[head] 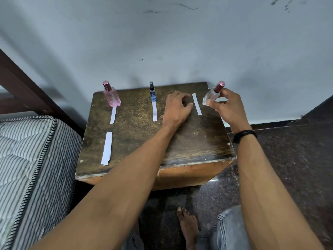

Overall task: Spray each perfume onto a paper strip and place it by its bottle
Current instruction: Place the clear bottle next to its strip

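Observation:
My right hand (226,103) holds a clear square perfume bottle (211,96) with a pink metallic cap, tilted, above the table's back right corner. A white paper strip (196,104) lies flat just left of it. My left hand (177,107) hovers with loosely curled fingers beside that strip and holds nothing. A small blue bottle (152,93) with a black cap stands at the back middle, a strip (154,111) in front of it. A pink bottle (111,95) stands at the back left with its own strip (113,115).
A small stack of spare strips (106,148) lies near the front left of the worn wooden table (198,141). A striped mattress (32,159) borders the table's left side. The wall rises right behind the bottles. Dark stone floor (292,150) lies to the right.

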Tool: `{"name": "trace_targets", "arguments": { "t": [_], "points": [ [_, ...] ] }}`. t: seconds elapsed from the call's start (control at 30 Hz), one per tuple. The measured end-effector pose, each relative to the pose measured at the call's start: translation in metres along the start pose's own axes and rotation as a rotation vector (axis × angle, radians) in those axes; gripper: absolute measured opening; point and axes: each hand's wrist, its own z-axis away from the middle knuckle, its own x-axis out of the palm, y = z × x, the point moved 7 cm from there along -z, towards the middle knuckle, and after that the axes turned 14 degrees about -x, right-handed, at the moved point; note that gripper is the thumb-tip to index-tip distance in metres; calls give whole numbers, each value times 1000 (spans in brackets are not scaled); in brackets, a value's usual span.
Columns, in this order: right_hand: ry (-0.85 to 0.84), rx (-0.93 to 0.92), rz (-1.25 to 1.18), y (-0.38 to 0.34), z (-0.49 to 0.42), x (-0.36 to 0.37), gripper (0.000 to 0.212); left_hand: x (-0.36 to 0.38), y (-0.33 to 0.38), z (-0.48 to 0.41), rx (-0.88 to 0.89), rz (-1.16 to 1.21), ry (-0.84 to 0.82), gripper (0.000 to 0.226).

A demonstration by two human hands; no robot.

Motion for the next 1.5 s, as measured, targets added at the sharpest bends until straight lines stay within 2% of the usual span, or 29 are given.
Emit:
{"name": "trace_targets", "arguments": {
  "t": [0.37, 0.57, 1.07, 1.27, 1.5],
  "points": [
    [45, -40, 2, 11, -16, 21, 28, -2, -3, -3, -69, 64, -1, 27],
    [51, -109, 29, 18, -39, 28, 28, -2, -5, -6, -89, 95, 11, 35],
    [0, -202, 53, 26, -61, 49, 30, 5, 1, -4, -25, -75, -46, 57],
    [-17, -232, 109, 32, -65, 53, 27, 7, 0, -5, -32, -118, -61, 54],
    [-33, -256, 189, 36, -66, 57, 34, 7, 0, -4, -37, -112, -56, 50]
  ]
}}
